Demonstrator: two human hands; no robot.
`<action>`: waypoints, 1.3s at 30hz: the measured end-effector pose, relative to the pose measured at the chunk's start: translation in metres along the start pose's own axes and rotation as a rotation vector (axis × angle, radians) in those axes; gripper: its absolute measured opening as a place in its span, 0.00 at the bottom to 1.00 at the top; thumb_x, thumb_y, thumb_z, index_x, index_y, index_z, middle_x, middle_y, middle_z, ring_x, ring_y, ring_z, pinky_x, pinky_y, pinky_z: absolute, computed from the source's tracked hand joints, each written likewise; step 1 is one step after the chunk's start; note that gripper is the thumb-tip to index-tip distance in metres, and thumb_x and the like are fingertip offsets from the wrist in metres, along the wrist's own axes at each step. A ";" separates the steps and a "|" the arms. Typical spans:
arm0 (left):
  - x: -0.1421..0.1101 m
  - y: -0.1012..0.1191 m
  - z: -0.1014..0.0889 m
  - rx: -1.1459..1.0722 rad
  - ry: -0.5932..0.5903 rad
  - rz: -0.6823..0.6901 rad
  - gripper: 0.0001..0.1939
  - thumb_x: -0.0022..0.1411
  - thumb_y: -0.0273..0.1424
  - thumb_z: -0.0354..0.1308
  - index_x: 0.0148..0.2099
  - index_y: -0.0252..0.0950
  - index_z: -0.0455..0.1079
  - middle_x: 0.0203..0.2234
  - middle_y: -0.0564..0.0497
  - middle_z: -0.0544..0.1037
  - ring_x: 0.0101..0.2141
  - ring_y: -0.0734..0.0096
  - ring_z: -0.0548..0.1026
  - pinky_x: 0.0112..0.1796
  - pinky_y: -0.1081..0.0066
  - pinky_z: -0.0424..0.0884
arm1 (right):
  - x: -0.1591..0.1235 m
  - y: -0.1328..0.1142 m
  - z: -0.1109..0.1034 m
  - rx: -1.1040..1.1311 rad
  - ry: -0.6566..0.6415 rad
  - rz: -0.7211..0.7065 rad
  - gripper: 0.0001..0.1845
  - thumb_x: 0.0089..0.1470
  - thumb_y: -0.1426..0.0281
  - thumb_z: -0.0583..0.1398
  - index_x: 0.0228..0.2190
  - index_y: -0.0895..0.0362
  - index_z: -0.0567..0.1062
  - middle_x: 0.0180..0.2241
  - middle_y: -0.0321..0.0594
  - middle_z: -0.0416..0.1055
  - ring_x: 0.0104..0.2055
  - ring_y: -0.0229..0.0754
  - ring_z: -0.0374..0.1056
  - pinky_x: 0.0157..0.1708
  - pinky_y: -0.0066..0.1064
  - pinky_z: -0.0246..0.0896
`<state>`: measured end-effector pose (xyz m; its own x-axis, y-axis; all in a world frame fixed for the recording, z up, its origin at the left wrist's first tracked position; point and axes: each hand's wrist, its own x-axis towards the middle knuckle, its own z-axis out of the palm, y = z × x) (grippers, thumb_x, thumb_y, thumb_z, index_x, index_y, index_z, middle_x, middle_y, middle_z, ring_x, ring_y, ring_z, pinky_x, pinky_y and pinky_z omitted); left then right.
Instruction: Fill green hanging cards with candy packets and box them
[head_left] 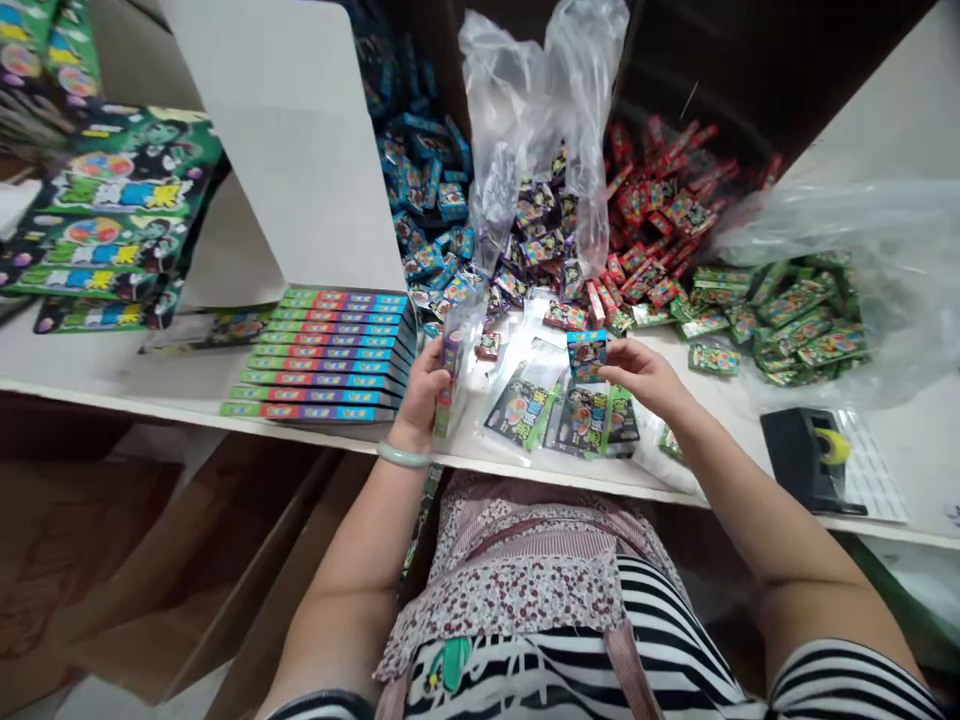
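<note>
My left hand (421, 395) is closed on a small clear plastic bag (466, 330) with a purple candy box (451, 352) and a green one (443, 400) low in it. Between the fingers of my right hand (646, 376) are blue candy boxes (586, 355), held above the table. Below them lie black printed packets (582, 418) with green edges, some in clear sleeves. A small red box (487, 347) rests between my hands.
Heaps of blue boxes (439, 180), purple boxes (541, 235), red boxes (652, 200) and green packets (806, 315) cover the back. Filled display boxes (322, 365) are stacked at left. A black tape dispenser (795, 460) stands at the right by the table edge (525, 470).
</note>
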<state>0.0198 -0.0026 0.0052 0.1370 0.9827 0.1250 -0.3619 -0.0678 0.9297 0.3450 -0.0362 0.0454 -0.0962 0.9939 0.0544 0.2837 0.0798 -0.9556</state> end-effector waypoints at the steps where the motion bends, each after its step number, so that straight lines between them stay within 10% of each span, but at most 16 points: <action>1: 0.000 0.001 0.001 0.044 -0.013 0.032 0.38 0.46 0.53 0.71 0.54 0.38 0.73 0.46 0.45 0.81 0.50 0.55 0.78 0.51 0.62 0.76 | -0.002 0.006 -0.002 -0.123 0.002 -0.083 0.15 0.49 0.57 0.66 0.36 0.52 0.75 0.38 0.41 0.75 0.41 0.46 0.71 0.41 0.41 0.69; 9: -0.023 0.018 0.002 0.667 -0.282 0.251 0.43 0.49 0.52 0.72 0.63 0.38 0.68 0.56 0.40 0.71 0.58 0.50 0.70 0.61 0.52 0.65 | -0.015 0.058 -0.010 -0.774 -0.212 -0.384 0.14 0.57 0.75 0.54 0.39 0.53 0.78 0.49 0.50 0.72 0.56 0.53 0.65 0.57 0.53 0.62; 18: -0.035 0.024 0.026 0.999 -0.352 0.383 0.44 0.51 0.52 0.71 0.65 0.40 0.63 0.56 0.42 0.68 0.58 0.52 0.68 0.61 0.49 0.65 | -0.038 0.043 0.028 -0.877 -0.014 -0.082 0.38 0.48 0.56 0.68 0.57 0.56 0.68 0.58 0.58 0.66 0.61 0.67 0.62 0.57 0.63 0.60; 23: -0.038 0.015 0.021 1.094 -0.435 0.374 0.46 0.52 0.49 0.70 0.68 0.41 0.60 0.57 0.41 0.66 0.59 0.50 0.67 0.60 0.47 0.65 | -0.048 0.016 0.010 -0.717 0.111 -0.233 0.35 0.51 0.60 0.65 0.60 0.50 0.65 0.56 0.53 0.67 0.60 0.63 0.63 0.58 0.61 0.60; 30: -0.043 0.014 0.029 1.101 -0.582 0.457 0.46 0.54 0.50 0.69 0.69 0.41 0.58 0.58 0.40 0.66 0.58 0.48 0.66 0.59 0.48 0.66 | -0.058 -0.049 -0.023 -0.731 -0.414 -0.443 0.34 0.53 0.65 0.65 0.61 0.43 0.67 0.63 0.46 0.63 0.63 0.60 0.60 0.61 0.58 0.59; 39: -0.046 0.010 0.044 1.128 -0.660 0.421 0.45 0.54 0.52 0.68 0.68 0.41 0.59 0.58 0.39 0.66 0.58 0.48 0.67 0.58 0.49 0.67 | -0.037 -0.050 -0.014 -0.855 -0.543 -0.424 0.38 0.48 0.68 0.69 0.60 0.45 0.69 0.61 0.48 0.65 0.62 0.64 0.61 0.60 0.61 0.60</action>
<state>0.0510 -0.0559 0.0237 0.7283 0.6112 0.3100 0.4108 -0.7514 0.5163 0.3472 -0.0764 0.0954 -0.6900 0.7238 -0.0038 0.6759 0.6423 -0.3614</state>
